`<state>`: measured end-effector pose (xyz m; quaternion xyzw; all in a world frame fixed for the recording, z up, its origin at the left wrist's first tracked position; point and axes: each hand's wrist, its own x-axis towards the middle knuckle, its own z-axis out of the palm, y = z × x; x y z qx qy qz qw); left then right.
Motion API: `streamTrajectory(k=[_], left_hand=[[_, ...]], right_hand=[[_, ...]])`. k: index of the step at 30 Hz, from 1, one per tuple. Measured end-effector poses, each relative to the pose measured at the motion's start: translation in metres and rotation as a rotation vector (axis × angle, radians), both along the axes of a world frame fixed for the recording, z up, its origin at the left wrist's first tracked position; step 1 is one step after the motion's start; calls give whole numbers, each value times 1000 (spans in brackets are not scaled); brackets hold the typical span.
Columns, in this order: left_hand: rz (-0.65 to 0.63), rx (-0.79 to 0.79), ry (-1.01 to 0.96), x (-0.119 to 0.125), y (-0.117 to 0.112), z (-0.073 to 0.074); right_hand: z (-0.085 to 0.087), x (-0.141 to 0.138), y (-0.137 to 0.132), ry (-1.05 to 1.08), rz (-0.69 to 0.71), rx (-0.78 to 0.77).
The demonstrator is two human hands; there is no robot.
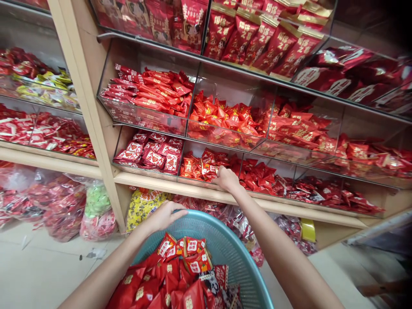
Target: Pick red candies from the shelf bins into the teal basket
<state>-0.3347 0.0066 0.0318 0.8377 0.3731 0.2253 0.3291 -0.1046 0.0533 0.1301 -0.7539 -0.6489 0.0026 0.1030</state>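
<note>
My left hand [165,216] is closed over the far rim of a teal plastic basket [246,262]. Inside the basket lie many red candy packets [167,274] with gold and white print, and a few black-and-white patterned ones. My right hand [227,179] reaches into a low clear bin, its fingers pinched at a red candy packet [209,169] with white lettering. More red packets [191,166] lie around it in the same bin. Part of the packet is hidden behind my fingertips.
Clear acrylic bins [225,133] of red-wrapped sweets fill the wooden shelf [193,189]. A wooden upright [82,86] divides it from another shelf at left. Below are bagged sweets, including a yellow bag [144,208] and a green bag [97,199], on the tiled floor [48,266].
</note>
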Motion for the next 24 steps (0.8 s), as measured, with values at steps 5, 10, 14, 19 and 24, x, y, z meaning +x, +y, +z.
streamTrajectory(k=[5,10,14,19,24], left_hand=[[-5,23,13,0,2,-3],[2,33,18,0,1,-2],[13,32,19,-1,-1,-1],[21,27,20,-2,0,-3],[26,27,19,-1,2,-5]], right_hand=[[-5,12,3,7,75,29],[-7,23,3,18,149,73],[-8,26,0,6,157,124],[-14,26,-6,-38,127,223],[-24,29,-9,-42,110,364]])
